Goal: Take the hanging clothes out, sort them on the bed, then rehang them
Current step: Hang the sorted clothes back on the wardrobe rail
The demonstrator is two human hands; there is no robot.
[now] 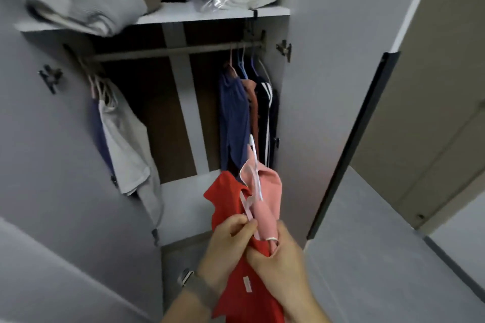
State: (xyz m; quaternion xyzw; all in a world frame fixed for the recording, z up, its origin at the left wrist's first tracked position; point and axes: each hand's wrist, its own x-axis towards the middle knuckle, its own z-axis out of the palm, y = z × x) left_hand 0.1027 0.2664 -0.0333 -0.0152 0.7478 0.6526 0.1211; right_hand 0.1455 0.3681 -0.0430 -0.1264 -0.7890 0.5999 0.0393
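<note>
A grey wardrobe [301, 86] is standing open around the person's hands. The left hand [225, 246] is pinching a pale pink hanger [248, 208], its grip curling onto the hanger's arm, while the right hand [278, 259] is clutching the red garment [236, 294] and pink garment [265, 191] bunched together, probably to carry both out at once. Beyond the grip, dark clothes [236, 113] are hanging at the rail's [170, 51] right end and a pale shirt [126, 144] at its left. Farthest above, folded blankets [84, 0] are lying on the shelf [210, 14].
</note>
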